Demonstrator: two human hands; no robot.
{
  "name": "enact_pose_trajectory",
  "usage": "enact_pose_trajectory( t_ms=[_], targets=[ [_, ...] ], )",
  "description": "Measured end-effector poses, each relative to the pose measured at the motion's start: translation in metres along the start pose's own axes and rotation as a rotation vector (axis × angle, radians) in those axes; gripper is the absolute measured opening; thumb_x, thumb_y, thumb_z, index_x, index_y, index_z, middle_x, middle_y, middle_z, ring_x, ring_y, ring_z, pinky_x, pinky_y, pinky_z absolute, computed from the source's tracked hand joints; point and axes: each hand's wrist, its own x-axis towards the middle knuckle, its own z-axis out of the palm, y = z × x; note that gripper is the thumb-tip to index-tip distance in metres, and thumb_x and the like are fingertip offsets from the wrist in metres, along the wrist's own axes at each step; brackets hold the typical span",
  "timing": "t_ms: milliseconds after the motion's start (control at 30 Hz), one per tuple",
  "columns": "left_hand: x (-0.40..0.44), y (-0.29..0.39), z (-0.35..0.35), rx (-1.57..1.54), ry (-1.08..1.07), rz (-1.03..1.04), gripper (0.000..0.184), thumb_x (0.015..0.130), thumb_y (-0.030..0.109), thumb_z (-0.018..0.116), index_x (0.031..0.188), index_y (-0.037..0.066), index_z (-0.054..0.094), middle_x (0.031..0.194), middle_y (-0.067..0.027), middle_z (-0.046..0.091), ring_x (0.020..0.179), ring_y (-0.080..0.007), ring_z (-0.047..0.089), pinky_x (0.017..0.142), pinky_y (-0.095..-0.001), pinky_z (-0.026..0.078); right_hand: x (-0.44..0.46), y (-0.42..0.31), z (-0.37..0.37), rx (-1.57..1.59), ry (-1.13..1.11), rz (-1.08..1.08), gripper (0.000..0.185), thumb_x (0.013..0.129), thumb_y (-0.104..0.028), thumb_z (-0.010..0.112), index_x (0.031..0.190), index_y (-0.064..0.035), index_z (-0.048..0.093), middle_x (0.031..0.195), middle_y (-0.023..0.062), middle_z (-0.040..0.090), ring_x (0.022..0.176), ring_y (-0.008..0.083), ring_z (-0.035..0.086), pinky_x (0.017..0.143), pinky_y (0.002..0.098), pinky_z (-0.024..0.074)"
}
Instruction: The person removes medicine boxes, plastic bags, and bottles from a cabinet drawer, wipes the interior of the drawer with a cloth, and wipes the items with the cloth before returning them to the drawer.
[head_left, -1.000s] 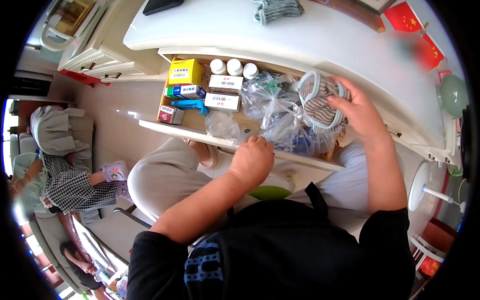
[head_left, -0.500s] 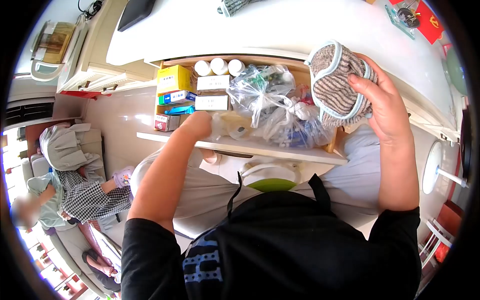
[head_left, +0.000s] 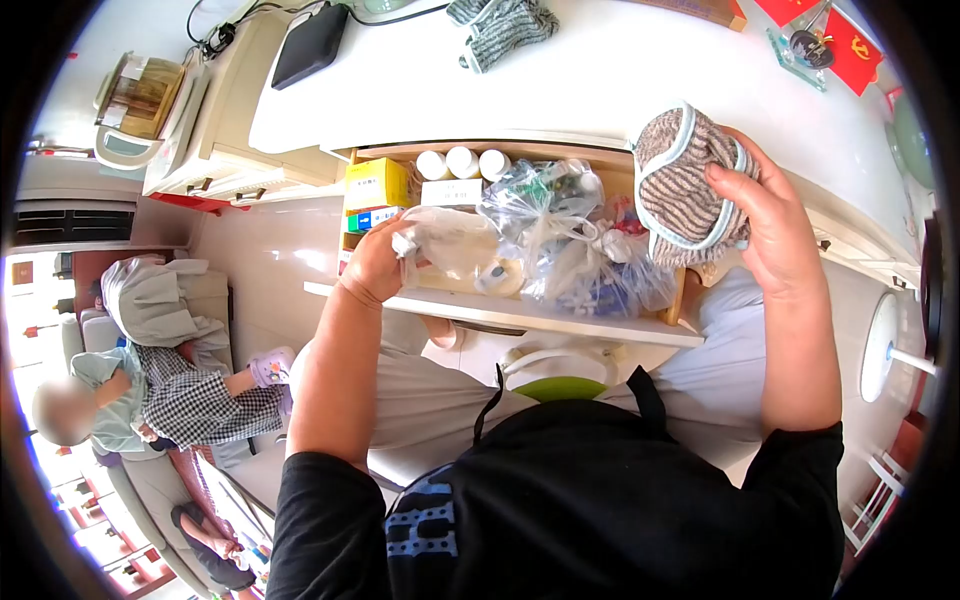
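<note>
My right hand (head_left: 765,205) grips a folded, brown-striped fuzzy cloth (head_left: 688,190) with pale blue edging, held above the right end of an open drawer (head_left: 520,312). At the drawer's left side my left hand (head_left: 375,262) is closed on a clear plastic bag (head_left: 460,238), which hangs over part of the drawer's contents. Beside that bag lie tied clear plastic bags (head_left: 550,225) with mixed items inside. A yellow box (head_left: 376,183), a white box (head_left: 452,193) and white-capped bottles (head_left: 462,162) fill the back left of the drawer.
On the white desk (head_left: 600,80) lie a grey-green striped cloth (head_left: 505,30), a black case (head_left: 311,47) and a small red flag (head_left: 853,50) on a stand. A person (head_left: 190,395) sits at the left. A white round-based stand (head_left: 880,348) is at the right.
My left hand has raised the clear plastic bag from the drawer, and it now covers the lower boxes. My right hand still holds the striped cloth. The view has shifted slightly.
</note>
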Motion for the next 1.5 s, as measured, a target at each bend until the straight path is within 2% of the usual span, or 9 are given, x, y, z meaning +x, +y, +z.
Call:
enact_pose_trajectory(
  t_ms=[33, 367, 467, 600, 667, 767, 867, 1233, 1500],
  targets=[
    [0.004, -0.003, -0.002, -0.261, -0.042, -0.069, 0.027, 0.088, 0.017, 0.043, 0.108, 0.002, 0.052, 0.103, -0.0102, 0.058, 0.095, -0.0220, 0.056, 0.077, -0.0349, 0.047, 0.000, 0.000, 0.000, 0.002, -0.016, 0.007, 0.033, 0.080, -0.005, 0.055, 0.112, 0.0022, 0.050, 0.096, 0.0056, 0.059, 0.086, 0.0104, 0.055, 0.079, 0.0232, 0.0428],
    [0.004, 0.008, 0.072, -0.455, -0.314, 0.236, 0.062, 0.076, 0.039, 0.062, 0.122, 0.003, 0.040, 0.117, -0.0088, 0.050, 0.104, -0.0245, 0.052, 0.091, -0.0386, 0.043, -0.004, -0.004, 0.001, 0.009, -0.032, 0.012, 0.033, 0.080, -0.004, 0.055, 0.112, 0.0023, 0.050, 0.095, 0.0056, 0.059, 0.087, 0.0107, 0.055, 0.079, 0.0236, 0.0427],
    [-0.001, 0.016, 0.059, -0.113, -0.145, 0.125, 0.041, 0.081, 0.026, 0.056, 0.116, 0.006, 0.047, 0.105, -0.0074, 0.056, 0.098, -0.0203, 0.054, 0.082, -0.0339, 0.045, -0.004, -0.001, -0.003, 0.024, -0.080, 0.012, 0.033, 0.080, -0.004, 0.055, 0.112, 0.0024, 0.050, 0.096, 0.0056, 0.058, 0.087, 0.0105, 0.054, 0.079, 0.0234, 0.0423],
    [-0.024, 0.057, 0.069, 0.633, 0.146, 0.319, 0.024, 0.080, 0.012, 0.049, 0.100, 0.000, 0.055, 0.092, -0.0069, 0.060, 0.081, -0.0189, 0.057, 0.071, -0.0282, 0.043, -0.004, -0.006, 0.000, 0.063, -0.115, 0.029, 0.033, 0.081, -0.003, 0.054, 0.114, 0.0019, 0.048, 0.098, 0.0051, 0.057, 0.088, 0.0102, 0.053, 0.080, 0.0235, 0.0418],
    [-0.046, 0.093, 0.087, 1.281, 0.288, 0.292, 0.020, 0.078, 0.009, 0.048, 0.092, -0.003, 0.056, 0.083, -0.0106, 0.061, 0.071, -0.0214, 0.056, 0.066, -0.0296, 0.043, -0.004, -0.006, 0.000, 0.085, -0.146, 0.063, 0.035, 0.082, -0.002, 0.053, 0.116, 0.0015, 0.047, 0.098, 0.0050, 0.057, 0.089, 0.0099, 0.053, 0.081, 0.0234, 0.0415],
    [-0.035, 0.120, 0.062, 1.152, 0.390, 0.712, 0.024, 0.076, 0.005, 0.049, 0.098, -0.003, 0.058, 0.083, -0.0118, 0.063, 0.070, -0.0197, 0.058, 0.068, -0.0272, 0.046, -0.007, -0.010, 0.004, 0.068, -0.154, 0.055, 0.036, 0.082, -0.003, 0.053, 0.117, 0.0014, 0.046, 0.099, 0.0049, 0.056, 0.090, 0.0097, 0.053, 0.081, 0.0232, 0.0412],
    [-0.033, 0.164, 0.076, 0.914, 0.431, 0.618, 0.027, 0.076, 0.004, 0.050, 0.101, -0.001, 0.060, 0.085, -0.0068, 0.062, 0.075, -0.0094, 0.056, 0.067, -0.0228, 0.046, -0.008, -0.009, 0.003, 0.043, -0.175, 0.052, 0.037, 0.082, -0.003, 0.053, 0.118, 0.0013, 0.045, 0.099, 0.0047, 0.056, 0.089, 0.0089, 0.052, 0.081, 0.0229, 0.0413],
    [0.069, 0.200, 0.082, 0.366, 0.530, 0.784, 0.024, 0.073, 0.002, 0.055, 0.096, -0.002, 0.060, 0.086, -0.0112, 0.061, 0.074, -0.0202, 0.058, 0.065, -0.0272, 0.046, -0.009, -0.005, 0.011, -0.070, -0.128, 0.042, 0.037, 0.081, -0.005, 0.054, 0.117, 0.0014, 0.047, 0.098, 0.0042, 0.056, 0.088, 0.0091, 0.052, 0.080, 0.0223, 0.0405],
    [0.073, 0.163, 0.072, 0.890, 0.501, 0.757, 0.061, 0.077, 0.021, 0.064, 0.125, -0.004, 0.035, 0.125, -0.0205, 0.038, 0.101, -0.0247, 0.050, 0.082, -0.0310, 0.043, -0.008, -0.008, 0.015, -0.076, -0.108, 0.016, 0.033, 0.080, -0.004, 0.055, 0.112, 0.0019, 0.049, 0.094, 0.0046, 0.058, 0.086, 0.0099, 0.053, 0.080, 0.0224, 0.0412]
  ],
)
